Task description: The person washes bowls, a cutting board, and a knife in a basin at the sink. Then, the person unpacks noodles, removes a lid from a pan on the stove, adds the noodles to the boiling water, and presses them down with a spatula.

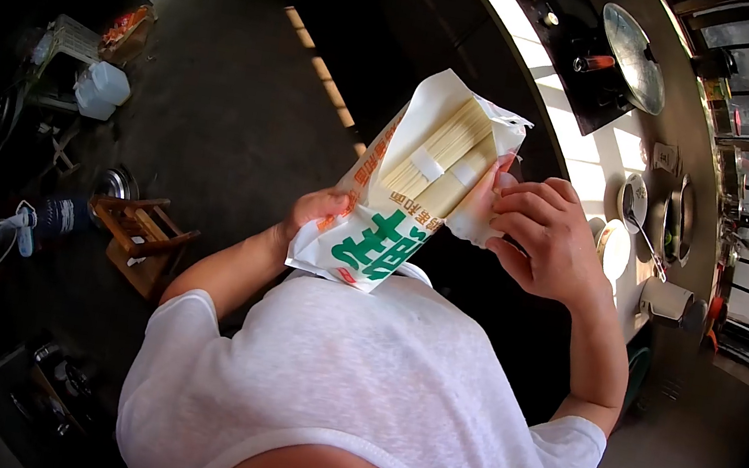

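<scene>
A white paper packet of dried noodles [335, 240] with green and orange lettering is held in front of my chest, torn open at the top. Inside, bundles of thin pale noodles [445, 140] show, wrapped with white paper bands. My left hand [312, 209] grips the packet's lower left side, with most of its fingers hidden behind it. At the right edge, the bent fingers of my right hand [548, 236] pinch a loose flap of the packet [472, 218]; the exact contact is partly hidden.
On the right runs a counter with a stove [574, 31], a glass lid [635, 60], a white bowl [633, 197] and a white plate [613, 249]. A wooden stool [143, 228] and a white plastic jug [102, 90] stand on the left.
</scene>
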A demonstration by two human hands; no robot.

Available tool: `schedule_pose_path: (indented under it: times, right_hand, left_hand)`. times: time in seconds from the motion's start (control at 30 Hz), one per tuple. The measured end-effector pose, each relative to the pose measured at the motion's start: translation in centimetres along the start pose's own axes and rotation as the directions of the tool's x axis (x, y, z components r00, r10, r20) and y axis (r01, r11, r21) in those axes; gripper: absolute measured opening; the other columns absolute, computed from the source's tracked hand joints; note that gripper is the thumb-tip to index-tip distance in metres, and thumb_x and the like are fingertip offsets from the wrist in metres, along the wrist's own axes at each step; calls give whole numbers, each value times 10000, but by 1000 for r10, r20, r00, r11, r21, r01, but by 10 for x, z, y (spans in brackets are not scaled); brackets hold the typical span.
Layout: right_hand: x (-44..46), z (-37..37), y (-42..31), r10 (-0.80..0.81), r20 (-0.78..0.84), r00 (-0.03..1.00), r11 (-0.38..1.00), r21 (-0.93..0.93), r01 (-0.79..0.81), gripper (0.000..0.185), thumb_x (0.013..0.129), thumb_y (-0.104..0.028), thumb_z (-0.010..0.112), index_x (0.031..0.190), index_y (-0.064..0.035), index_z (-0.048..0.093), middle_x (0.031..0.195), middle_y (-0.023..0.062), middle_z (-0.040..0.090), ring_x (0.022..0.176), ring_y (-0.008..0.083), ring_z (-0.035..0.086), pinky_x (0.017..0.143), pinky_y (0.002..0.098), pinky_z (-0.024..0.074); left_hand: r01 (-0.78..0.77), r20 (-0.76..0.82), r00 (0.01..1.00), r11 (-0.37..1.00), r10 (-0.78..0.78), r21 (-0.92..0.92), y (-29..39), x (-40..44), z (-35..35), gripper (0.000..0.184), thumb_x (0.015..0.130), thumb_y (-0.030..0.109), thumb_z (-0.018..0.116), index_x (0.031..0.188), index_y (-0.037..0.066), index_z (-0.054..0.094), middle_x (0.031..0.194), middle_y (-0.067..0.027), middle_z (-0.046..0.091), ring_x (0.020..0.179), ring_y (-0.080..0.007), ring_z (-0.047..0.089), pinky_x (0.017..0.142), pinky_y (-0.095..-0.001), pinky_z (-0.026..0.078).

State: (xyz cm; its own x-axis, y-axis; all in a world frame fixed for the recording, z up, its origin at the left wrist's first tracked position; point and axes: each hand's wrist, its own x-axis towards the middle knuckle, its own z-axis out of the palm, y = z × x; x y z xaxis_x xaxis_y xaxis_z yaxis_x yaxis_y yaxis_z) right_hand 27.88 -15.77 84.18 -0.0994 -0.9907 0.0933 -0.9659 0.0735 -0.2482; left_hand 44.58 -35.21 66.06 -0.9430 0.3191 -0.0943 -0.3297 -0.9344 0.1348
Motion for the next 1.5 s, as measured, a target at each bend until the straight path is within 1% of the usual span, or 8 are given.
schedule_pose_path:
  times: [0.13,0.2,0.33,0.4,0.63,0.8,1.0,1.5]
  right_hand:
    - [35,-1,1,37,26,999,998,-60,-36,160,672,-108,659,805,-77,575,854,20,561,754,179,546,631,320,419]
    - [60,6,0,-203,-25,979,970,-139,198,208,673,-114,661,862,-75,586,861,24,567,779,177,550,645,305,430]
    - [85,19,4,-303,146,942,930,-170,326,361,604,-140,712,935,-76,585,927,37,567,919,203,530,802,334,405]
    - [90,18,4,-292,176,940,929,-181,322,445,560,-170,740,963,-76,576,969,37,559,961,210,513,835,353,373]
    - [106,14,3,-171,395,903,945,-194,264,499,547,-269,743,965,-61,569,877,26,567,928,182,505,808,306,367]
    - [103,23,1,67,523,850,969,-237,70,365,579,-193,728,903,-74,607,873,47,605,887,192,562,746,323,430]
    - [100,30,10,-173,425,889,925,-239,294,228,639,-135,671,858,-86,634,849,60,626,804,197,610,698,296,466]
    - [130,0,0,111,516,849,838,-508,199,145,628,-87,663,771,-98,643,685,52,623,683,201,631,637,292,508]
  left_hand:
    - [36,-11,999,999,-36,7,9,-3,5,544,811,270,502,1230,-44,355,1123,-210,504,987,-289,549,848,-377,460]
    - [56,-17,998,998,-55,17,15,-4,7,541,819,293,494,1225,-40,364,1119,-205,508,974,-283,556,838,-367,465]
    - [26,2,1000,999,-26,-20,22,-5,8,598,781,286,559,1231,-48,350,1134,-241,490,1006,-355,528,778,-453,493]
    - [-15,-24,1000,994,18,106,28,-8,9,516,837,279,467,1227,-37,349,1097,-197,518,947,-271,567,823,-355,475]
    - [-3,-22,1000,985,7,170,31,-6,-3,522,846,294,471,1226,-44,354,1105,-201,513,953,-268,564,814,-355,478]
    - [25,55,998,1000,-25,-10,31,7,-2,559,797,247,530,1222,-71,352,1139,-233,495,1000,-317,541,858,-404,449]
    - [107,78,991,994,-108,19,37,16,-12,551,776,221,547,1219,-50,364,1127,-228,502,994,-315,545,855,-411,452]
    - [138,210,964,983,-162,125,54,25,0,632,736,276,573,1260,21,329,1096,-193,506,898,-289,584,766,-388,506]
